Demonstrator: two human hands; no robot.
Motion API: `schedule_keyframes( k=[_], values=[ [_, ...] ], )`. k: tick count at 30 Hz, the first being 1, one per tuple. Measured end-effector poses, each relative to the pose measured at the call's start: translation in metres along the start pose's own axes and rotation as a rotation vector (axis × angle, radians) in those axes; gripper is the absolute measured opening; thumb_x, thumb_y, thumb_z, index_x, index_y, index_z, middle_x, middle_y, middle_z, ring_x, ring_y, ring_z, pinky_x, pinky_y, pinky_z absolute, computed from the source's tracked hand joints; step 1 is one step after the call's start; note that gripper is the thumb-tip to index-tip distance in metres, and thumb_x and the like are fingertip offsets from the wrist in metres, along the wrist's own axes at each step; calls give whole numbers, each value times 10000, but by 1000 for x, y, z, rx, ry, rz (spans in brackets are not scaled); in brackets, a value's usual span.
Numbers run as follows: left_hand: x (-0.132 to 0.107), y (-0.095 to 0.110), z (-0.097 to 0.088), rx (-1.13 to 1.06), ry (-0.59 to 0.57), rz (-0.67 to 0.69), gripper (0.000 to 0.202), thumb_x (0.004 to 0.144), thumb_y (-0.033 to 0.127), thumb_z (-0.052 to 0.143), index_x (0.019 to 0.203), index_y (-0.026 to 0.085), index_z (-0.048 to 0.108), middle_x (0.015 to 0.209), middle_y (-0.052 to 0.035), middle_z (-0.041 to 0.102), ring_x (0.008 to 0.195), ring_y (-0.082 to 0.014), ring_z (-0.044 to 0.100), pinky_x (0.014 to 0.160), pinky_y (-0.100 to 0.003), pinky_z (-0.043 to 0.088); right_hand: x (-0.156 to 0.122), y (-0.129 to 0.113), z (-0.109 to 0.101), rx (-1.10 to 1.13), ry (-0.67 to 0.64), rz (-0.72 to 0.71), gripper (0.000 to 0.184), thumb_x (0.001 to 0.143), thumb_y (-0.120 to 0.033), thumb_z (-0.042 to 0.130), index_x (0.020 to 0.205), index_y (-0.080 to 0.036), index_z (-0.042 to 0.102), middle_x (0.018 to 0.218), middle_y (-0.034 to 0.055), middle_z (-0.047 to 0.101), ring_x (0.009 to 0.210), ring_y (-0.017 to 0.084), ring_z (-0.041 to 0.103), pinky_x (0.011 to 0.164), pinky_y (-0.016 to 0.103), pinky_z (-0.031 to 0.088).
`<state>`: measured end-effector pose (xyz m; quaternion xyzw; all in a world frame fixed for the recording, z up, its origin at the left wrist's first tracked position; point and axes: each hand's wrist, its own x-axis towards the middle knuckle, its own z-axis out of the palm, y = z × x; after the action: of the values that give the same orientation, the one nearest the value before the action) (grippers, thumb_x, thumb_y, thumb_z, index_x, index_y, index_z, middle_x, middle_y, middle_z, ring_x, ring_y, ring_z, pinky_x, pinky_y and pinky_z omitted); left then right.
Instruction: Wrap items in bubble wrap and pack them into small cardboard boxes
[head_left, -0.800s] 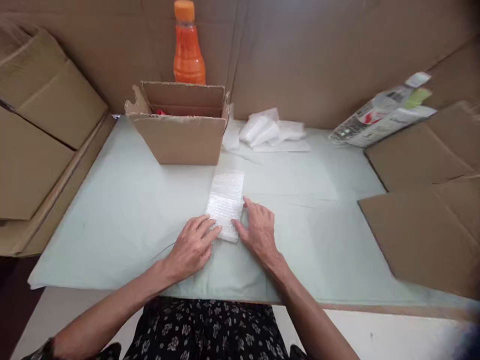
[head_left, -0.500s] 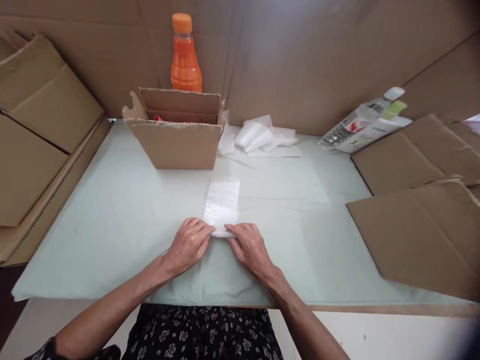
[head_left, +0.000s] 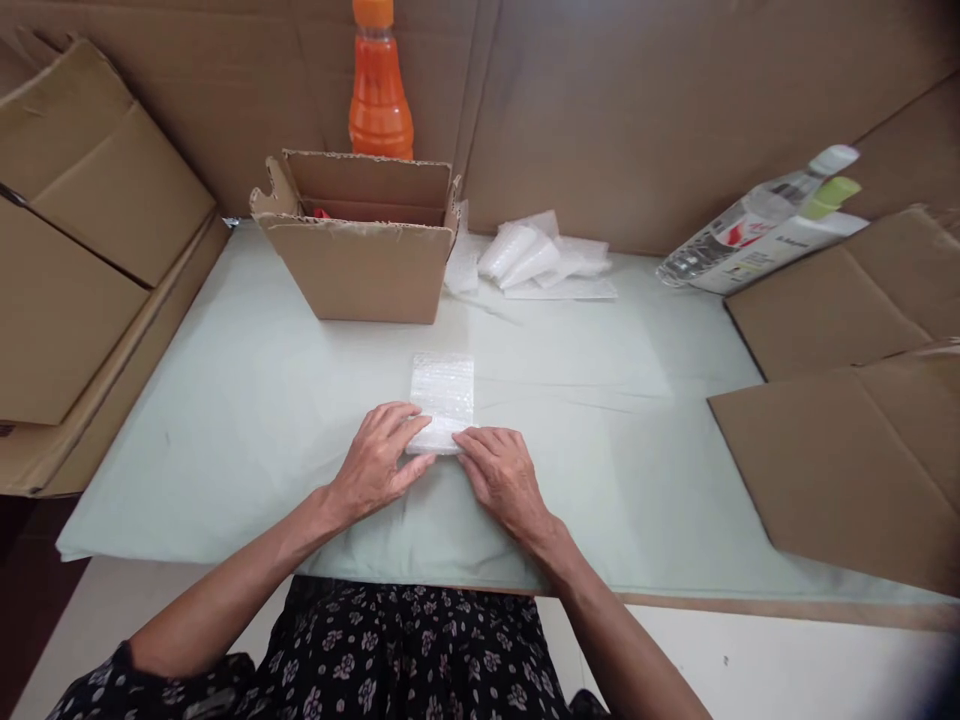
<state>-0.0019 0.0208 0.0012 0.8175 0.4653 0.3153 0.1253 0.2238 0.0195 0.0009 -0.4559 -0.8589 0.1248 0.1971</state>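
Head view: bubble wrap strip (head_left: 443, 385), near end in pinch grip of left hand (head_left: 375, 462) and right hand (head_left: 501, 478)

The table (head_left: 247, 420) is covered with a pale green sheet, a little creased in the middle. A small piece of bubble wrap (head_left: 444, 385) lies flat near the front centre; behind it stands an open cardboard box (head_left: 360, 270); just beside the box, to the right, lie some loose rolls of wrap (head_left: 536, 258). On the right side flat cardboard sheets (head_left: 855, 450) overlap the sheet, with lying plastic bottles (head_left: 757, 235) behind them; flattened cartons (head_left: 75, 260) lie along the left edge.
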Motion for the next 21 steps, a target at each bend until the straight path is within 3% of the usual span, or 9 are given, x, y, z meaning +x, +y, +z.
schedule_keyframes(
  k=[2,5,9,11,14,17,21],
  values=[
    [-12,5,-9,-105,-60,0,325,945,224,593,1263,160,597,1114,-104,709,1057,-245,639,921,-420,518,-3,1,-6,115,-65,33,263,988,-177,520,1197,-203,678,1089,82,754,976,231,668,872,408,495],
    [-22,12,-14,-182,-104,-123,333,961,187,542,1292,181,577,979,-52,723,894,-195,651,830,-367,517,-9,-1,-15,235,-156,56,272,1008,-235,503,1230,-235,661,1096,51,760,980,216,682,900,404,513],
    [-9,8,-3,-59,-53,-219,309,957,220,542,1255,176,613,927,-56,726,825,-205,635,817,-382,500,-8,-8,-15,90,18,93,293,1004,-283,515,1255,-207,645,1228,122,699,1089,263,647,909,434,507],
    [1,1,3,43,-48,-254,284,941,224,550,1201,163,647,926,-78,723,854,-236,633,822,-406,492,-3,-11,-12,-16,86,44,297,981,-287,559,1249,-189,640,1283,153,658,1132,289,614,911,448,493],
    [7,-3,5,82,-48,-343,289,930,243,545,1181,156,658,964,-105,702,917,-266,626,846,-440,491,7,-10,-6,-103,11,-86,288,936,-233,623,1217,-182,653,1298,156,654,1179,314,584,933,473,474],
    [-7,4,1,-185,29,-544,413,922,310,561,1309,168,573,1040,-104,673,928,-240,630,824,-409,524,19,-3,0,-84,-39,-112,253,934,-184,610,1178,-188,677,1220,136,705,1128,301,621,900,460,488],
    [-29,19,-2,-789,130,-834,633,908,336,589,1475,179,357,1239,-134,639,1081,-225,661,923,-390,551,22,-2,3,176,4,49,274,978,-228,549,1216,-214,684,1122,97,752,1011,248,679,891,427,527]
  ],
)
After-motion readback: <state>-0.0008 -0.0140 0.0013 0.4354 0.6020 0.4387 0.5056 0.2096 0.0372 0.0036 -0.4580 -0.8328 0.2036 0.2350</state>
